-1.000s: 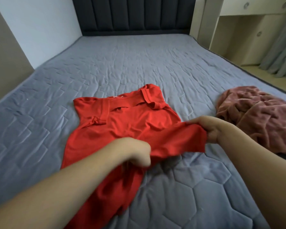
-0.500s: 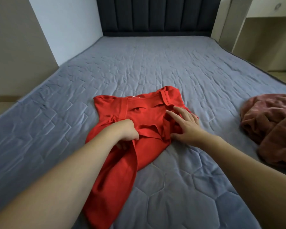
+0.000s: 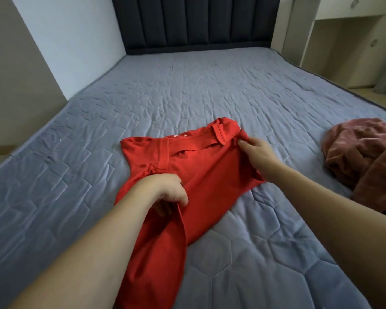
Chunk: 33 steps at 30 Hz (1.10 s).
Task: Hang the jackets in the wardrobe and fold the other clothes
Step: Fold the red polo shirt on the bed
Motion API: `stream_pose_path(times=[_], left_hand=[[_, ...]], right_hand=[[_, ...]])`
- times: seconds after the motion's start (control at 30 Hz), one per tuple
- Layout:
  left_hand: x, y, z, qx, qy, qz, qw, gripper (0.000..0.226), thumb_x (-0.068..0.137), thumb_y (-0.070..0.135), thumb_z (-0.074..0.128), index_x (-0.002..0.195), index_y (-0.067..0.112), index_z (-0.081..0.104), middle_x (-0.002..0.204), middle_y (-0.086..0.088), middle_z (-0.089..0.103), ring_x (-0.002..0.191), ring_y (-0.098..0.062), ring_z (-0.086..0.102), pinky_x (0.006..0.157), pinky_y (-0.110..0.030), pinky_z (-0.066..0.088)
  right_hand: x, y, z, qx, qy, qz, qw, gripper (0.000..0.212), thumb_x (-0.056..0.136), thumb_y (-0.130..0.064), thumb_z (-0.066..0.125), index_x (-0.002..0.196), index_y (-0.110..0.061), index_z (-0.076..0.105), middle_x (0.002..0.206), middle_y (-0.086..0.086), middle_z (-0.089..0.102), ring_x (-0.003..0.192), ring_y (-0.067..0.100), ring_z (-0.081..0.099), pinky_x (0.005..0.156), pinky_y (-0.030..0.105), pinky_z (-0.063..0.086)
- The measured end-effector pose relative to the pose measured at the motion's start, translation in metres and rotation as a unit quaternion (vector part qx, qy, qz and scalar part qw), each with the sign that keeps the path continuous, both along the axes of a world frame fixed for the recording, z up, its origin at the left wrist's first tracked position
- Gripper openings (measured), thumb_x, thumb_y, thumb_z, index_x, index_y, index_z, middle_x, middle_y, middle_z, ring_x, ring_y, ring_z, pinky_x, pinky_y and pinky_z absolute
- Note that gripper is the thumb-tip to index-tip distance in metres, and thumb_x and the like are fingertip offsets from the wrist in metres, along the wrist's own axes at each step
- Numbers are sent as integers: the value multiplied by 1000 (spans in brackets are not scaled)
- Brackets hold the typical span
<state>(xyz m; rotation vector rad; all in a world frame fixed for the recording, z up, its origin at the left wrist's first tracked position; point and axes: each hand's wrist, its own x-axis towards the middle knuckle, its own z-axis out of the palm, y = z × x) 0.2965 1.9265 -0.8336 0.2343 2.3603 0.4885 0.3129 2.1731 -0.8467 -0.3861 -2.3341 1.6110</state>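
Grey quilted bed (image 3: 210, 90) under us, red shirt (image 3: 210, 175) dead centre. Our left hand (image 3: 165, 192) grips its fold at 7 o'clock, our right hand (image 3: 257, 152) pinches the edge at 2 o'clock.

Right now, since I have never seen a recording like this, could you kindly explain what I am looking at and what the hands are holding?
No machine here: a person wears a camera on the head, looking forward and down at their own bare arms. They stand at a bed with a grey quilted cover. A red shirt lies partly folded on it. The left hand grips the shirt's fabric near its middle; the right hand pinches its right edge near the collar. A crumpled pink garment lies untouched to the right.
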Motion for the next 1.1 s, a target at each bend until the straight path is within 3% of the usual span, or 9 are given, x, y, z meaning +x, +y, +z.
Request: stream_pose_path(times=[0.07,0.27,0.37,0.47,0.57,0.83,0.93,1.0,1.1], left_hand=[[-2,-2,13,-9,11,6,1000,25,76,1,60,101,5,61,73,-15,62,54,-27,63,48,-37,57],[-43,-38,60,-135,76,52,987,28,82,2,51,107,-3,61,87,-23,71,77,-35,72,74,-44,60],[-61,-55,78,-273,80,59,957,20,88,15,48,84,2,63,67,-12,70,69,-19,71,61,-28,58],[-84,-61,83,-367,96,52,924,37,89,13,47,57,8,64,47,-4,61,63,-19,62,75,-34,56],[-115,-59,77,-375,155,67,911,9,85,14,53,83,11,61,75,-3,58,79,-25,61,75,-39,52],[-182,-66,35,-433,165,131,876,31,93,21,48,115,12,68,109,-11,65,101,-33,63,91,-56,49],[-209,-85,5,-276,283,222,891,42,87,24,50,127,14,61,131,-11,59,117,-33,58,91,-50,48],[-220,-96,-17,-105,266,334,898,45,84,31,50,122,11,63,129,-15,62,114,-34,60,94,-44,50],[-227,-102,-50,168,208,489,830,52,69,29,58,109,-2,67,111,-23,68,100,-37,67,88,-47,55]], right_hand=[[-21,6,9,-25,-38,-90,995,25,98,-31,48,97,-14,66,69,2,56,60,16,50,56,28,38],[-70,23,29,58,-96,-183,977,51,95,-41,37,111,1,60,112,23,60,102,36,57,86,39,46],[-81,23,35,139,-106,-123,977,35,80,-41,45,80,-9,60,92,19,62,80,32,57,64,33,39],[-99,38,31,238,-112,-105,959,31,92,-28,41,107,-13,63,112,21,61,105,37,57,81,35,43],[-121,50,33,188,-66,-170,965,38,98,-32,42,126,-10,56,125,20,59,113,36,55,88,34,40],[-182,60,-1,164,-62,-233,957,35,100,-33,42,119,-7,56,121,22,60,112,38,55,87,37,40],[-199,55,-14,196,-67,-227,952,41,101,-38,36,127,-10,52,127,20,56,116,38,52,89,39,39],[-208,51,-24,206,-79,-218,951,43,101,-39,33,124,-8,51,127,23,56,116,39,52,90,41,39],[-213,50,-43,196,-134,-205,950,52,102,-40,32,125,4,47,131,30,51,122,43,49,98,43,38]])
